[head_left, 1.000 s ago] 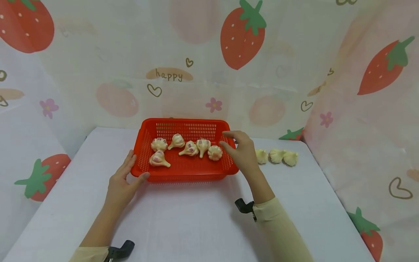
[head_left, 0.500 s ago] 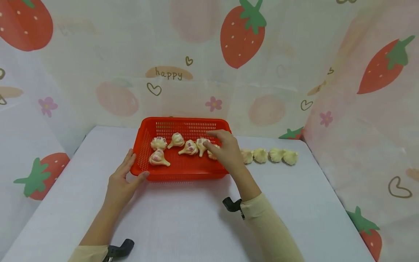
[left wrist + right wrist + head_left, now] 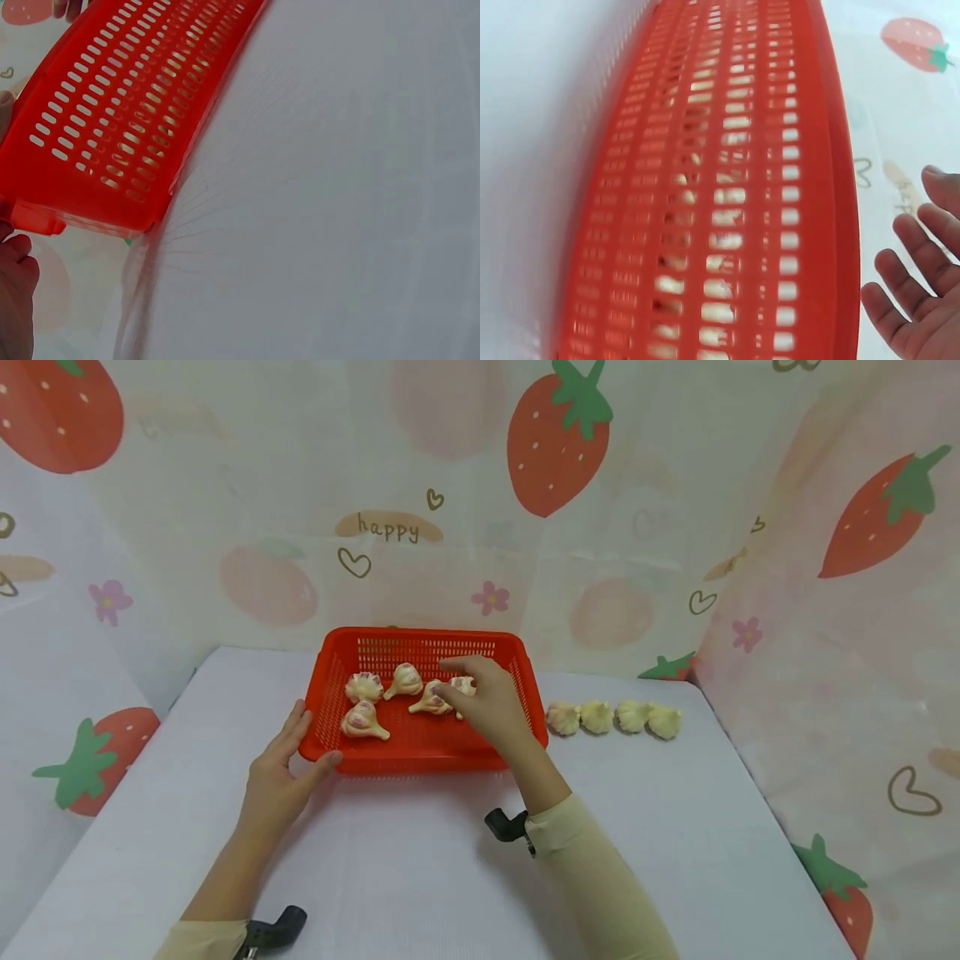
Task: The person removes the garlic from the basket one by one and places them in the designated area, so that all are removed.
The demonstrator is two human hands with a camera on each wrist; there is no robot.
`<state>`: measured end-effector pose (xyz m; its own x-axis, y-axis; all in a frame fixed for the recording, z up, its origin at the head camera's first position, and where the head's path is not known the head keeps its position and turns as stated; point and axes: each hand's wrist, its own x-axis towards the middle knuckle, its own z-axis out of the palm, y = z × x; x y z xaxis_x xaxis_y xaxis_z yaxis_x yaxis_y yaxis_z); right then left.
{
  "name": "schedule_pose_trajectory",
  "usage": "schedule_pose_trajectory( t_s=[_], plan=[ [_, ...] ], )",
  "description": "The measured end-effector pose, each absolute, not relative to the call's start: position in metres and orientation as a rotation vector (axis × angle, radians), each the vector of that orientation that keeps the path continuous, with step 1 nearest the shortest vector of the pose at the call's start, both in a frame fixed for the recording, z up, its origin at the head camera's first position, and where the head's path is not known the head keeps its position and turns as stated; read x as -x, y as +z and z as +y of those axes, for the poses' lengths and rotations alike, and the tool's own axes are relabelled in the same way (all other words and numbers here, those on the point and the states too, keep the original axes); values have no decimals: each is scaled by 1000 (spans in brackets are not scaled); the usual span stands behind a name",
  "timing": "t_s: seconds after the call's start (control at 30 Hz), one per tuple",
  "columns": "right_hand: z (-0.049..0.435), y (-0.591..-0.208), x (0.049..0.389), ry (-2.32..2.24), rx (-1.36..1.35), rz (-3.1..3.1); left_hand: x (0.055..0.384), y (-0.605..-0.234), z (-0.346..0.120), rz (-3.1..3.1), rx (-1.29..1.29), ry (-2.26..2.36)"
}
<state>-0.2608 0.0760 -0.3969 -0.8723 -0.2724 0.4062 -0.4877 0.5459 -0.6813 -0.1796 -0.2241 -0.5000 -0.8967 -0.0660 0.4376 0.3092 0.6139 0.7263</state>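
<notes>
A red plastic basket (image 3: 420,766) with slotted walls sits at the back of the white table, holding several garlic bulbs (image 3: 363,721). My left hand (image 3: 276,785) grips its near left corner, thumb on the front rim and fingers along the left side. Over the right half of the basket, my right hand (image 3: 486,703) has its thumb and fingers spread apart around nothing, close to a garlic bulb (image 3: 432,698) in the middle. That hand partly covers another bulb (image 3: 463,685) and hides the basket floor behind it. The right wrist view shows its fingers (image 3: 907,285) loosely extended beyond the rim.
To the right of the basket, several more garlic bulbs (image 3: 596,717) lie in a row on the white tablecloth (image 3: 420,868). A strawberry-print cloth (image 3: 660,510) hangs behind the table and along both sides.
My right hand has moved left from the basket's right rim to over the bulbs inside, uncovering the leftmost bulb of the row on the table. My left hand and the basket stay put.
</notes>
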Motion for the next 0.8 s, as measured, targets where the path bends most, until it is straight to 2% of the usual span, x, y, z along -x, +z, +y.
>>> schedule_pose_trajectory(
  t_s=[0.5,0.8],
  plan=[
    [17,-402,272,1179,-723,-2628,180,-499,-227,-2434,183,-1216],
    [-3,-411,285,1235,-684,-2715,181,-500,-226,-2441,180,-1214]
  ],
)
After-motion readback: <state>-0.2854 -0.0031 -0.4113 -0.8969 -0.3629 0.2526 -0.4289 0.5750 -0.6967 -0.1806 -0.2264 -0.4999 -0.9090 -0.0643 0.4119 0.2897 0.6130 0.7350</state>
